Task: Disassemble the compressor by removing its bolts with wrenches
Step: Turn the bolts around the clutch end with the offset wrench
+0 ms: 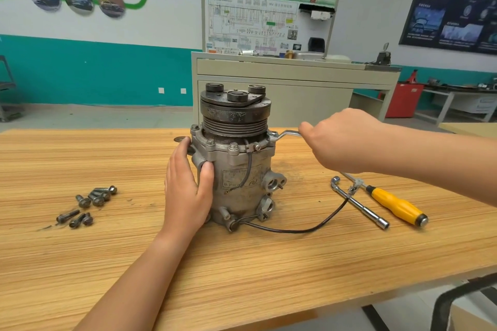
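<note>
- The compressor (pixel 242 169) stands upright near the middle of the wooden surface (pixel 242 277). It has a dull grey, grimy cast body, a worn label on its front and two port fittings low on its right side.
- Its top carries a dark grooved pulley (pixel 234 126), capped by a clutch plate (pixel 234 97) with three round bosses.
- A flange rings the body just under the pulley, and you can see hex bolts (pixel 233 146) seated in it along the front and left.
- A black wire (pixel 295 230) runs from the base out to the right across the surface.
- Your left grip (pixel 188 191) lies flat and open against the compressor's left side. The palm is on the body, the thumb stretches across the front below the flange, and the fingertips reach up to the flange's edge.
- Your right grip (pixel 341 140) is closed round the handle of a silver wrench (pixel 285 134). It sits to the right of the compressor at flange height, clear of the body.
- The wrench reaches left from that grip, and its ring end sits on the flange's right edge; whatever is under the ring is hidden.
- The compressor stands between your two grips, touching the left one and joined to the right one only through the wrench.
- Loose bolts (pixel 88 204) lie in two small clusters on the surface, well to the left of your left grip.
- An L-shaped socket wrench (pixel 360 204) and a yellow-handled screwdriver (pixel 398 204) lie crossed on the surface to the right, below your right forearm.
</note>
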`<action>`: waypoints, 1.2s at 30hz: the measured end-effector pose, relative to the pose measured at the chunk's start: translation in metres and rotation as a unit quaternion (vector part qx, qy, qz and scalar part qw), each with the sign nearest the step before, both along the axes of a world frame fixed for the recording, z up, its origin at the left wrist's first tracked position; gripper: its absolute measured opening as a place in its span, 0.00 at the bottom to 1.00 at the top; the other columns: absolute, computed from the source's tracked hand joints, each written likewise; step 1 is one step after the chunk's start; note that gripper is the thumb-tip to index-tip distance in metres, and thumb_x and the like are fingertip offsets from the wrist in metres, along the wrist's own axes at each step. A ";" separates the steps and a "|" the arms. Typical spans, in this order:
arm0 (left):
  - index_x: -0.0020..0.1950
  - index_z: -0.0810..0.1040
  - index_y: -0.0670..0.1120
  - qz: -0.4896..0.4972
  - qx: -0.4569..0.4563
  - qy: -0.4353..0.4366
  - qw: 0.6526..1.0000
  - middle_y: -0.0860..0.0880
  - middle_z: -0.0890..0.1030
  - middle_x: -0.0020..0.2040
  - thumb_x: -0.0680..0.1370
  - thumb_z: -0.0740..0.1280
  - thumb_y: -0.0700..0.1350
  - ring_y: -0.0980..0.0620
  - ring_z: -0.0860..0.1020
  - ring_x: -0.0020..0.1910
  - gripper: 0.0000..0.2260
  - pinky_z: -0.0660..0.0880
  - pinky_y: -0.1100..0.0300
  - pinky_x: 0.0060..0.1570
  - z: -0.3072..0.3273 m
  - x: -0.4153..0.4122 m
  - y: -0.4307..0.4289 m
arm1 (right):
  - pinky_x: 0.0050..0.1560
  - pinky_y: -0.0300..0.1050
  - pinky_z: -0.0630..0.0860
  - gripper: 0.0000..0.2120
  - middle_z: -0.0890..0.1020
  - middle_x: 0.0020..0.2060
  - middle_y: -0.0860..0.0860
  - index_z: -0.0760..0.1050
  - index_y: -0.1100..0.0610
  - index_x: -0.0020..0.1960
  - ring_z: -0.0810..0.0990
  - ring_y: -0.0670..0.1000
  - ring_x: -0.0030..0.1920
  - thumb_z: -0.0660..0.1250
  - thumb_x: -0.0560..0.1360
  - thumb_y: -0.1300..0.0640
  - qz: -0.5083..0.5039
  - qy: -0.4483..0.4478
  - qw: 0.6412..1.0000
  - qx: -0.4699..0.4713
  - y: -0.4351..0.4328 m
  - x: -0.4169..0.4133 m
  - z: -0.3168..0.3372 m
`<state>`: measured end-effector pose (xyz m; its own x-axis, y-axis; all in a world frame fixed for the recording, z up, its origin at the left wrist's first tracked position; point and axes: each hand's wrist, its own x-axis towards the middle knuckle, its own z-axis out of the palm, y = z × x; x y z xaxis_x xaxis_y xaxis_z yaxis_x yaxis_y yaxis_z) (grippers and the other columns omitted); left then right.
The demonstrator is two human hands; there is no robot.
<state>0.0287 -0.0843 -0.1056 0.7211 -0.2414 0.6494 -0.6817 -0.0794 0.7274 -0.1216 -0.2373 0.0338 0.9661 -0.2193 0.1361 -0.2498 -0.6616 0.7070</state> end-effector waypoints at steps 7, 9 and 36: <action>0.75 0.55 0.51 -0.037 -0.080 0.033 0.996 0.60 0.61 0.71 0.67 0.59 0.63 0.57 0.58 0.72 0.39 0.57 0.54 0.70 0.023 -0.014 0.002 | 0.21 0.39 0.56 0.06 0.66 0.25 0.49 0.57 0.55 0.44 0.64 0.48 0.23 0.53 0.77 0.63 0.009 -0.010 1.000 -0.025 -0.004 0.003 0.001; 0.76 0.53 0.51 -0.025 -0.063 0.069 0.995 0.57 0.61 0.73 0.64 0.59 0.66 0.55 0.59 0.72 0.44 0.58 0.48 0.71 0.037 -0.014 -0.006 | 0.21 0.40 0.57 0.05 0.65 0.25 0.49 0.58 0.56 0.44 0.63 0.48 0.23 0.53 0.78 0.61 0.021 -0.004 0.999 -0.038 -0.004 0.005 0.004; 0.75 0.56 0.53 -0.004 -0.032 0.073 0.997 0.53 0.65 0.72 0.59 0.65 0.67 0.55 0.64 0.70 0.47 0.65 0.50 0.69 0.043 -0.011 -0.018 | 0.44 0.53 0.79 0.11 0.84 0.44 0.61 0.80 0.67 0.46 0.83 0.58 0.43 0.73 0.64 0.72 0.370 -0.255 0.893 -0.003 -0.062 0.084 -0.023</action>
<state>0.0177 -0.1021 -0.0624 0.8074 -0.2083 0.5520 -0.5685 -0.0242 0.8223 -0.0377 -0.2995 0.0111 0.6574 0.4561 0.5998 -0.0357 -0.7762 0.6295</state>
